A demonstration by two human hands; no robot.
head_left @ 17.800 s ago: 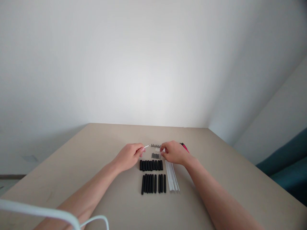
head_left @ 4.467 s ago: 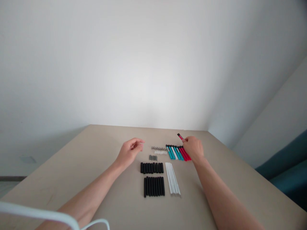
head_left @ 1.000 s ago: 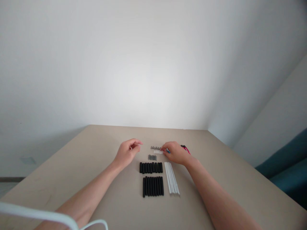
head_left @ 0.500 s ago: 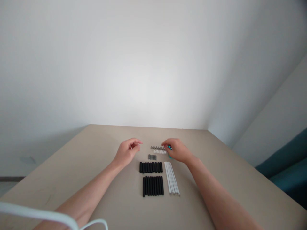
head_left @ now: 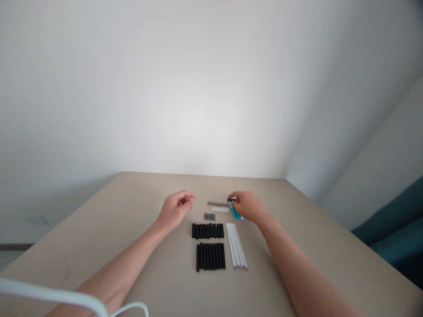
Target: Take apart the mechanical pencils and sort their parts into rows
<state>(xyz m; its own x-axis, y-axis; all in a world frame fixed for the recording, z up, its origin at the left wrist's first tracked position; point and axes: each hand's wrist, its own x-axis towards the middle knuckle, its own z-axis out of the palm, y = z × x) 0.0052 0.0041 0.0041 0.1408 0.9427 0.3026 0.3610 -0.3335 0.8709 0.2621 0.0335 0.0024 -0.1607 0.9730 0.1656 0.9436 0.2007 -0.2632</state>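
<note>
One beige table (head_left: 168,286) fills my lower view. My left hand (head_left: 176,210) is loosely curled, thumb and forefinger parted; I can't tell whether it holds anything. My right hand (head_left: 249,207) has its fingertips at the dark ends of the turquoise tubes (head_left: 235,212); whether it pinches one, I can't tell. I judge them light, stiff, smooth and apt to roll, best taken mid-length. They lie just right of the tiny clear pieces (head_left: 220,209).
</note>
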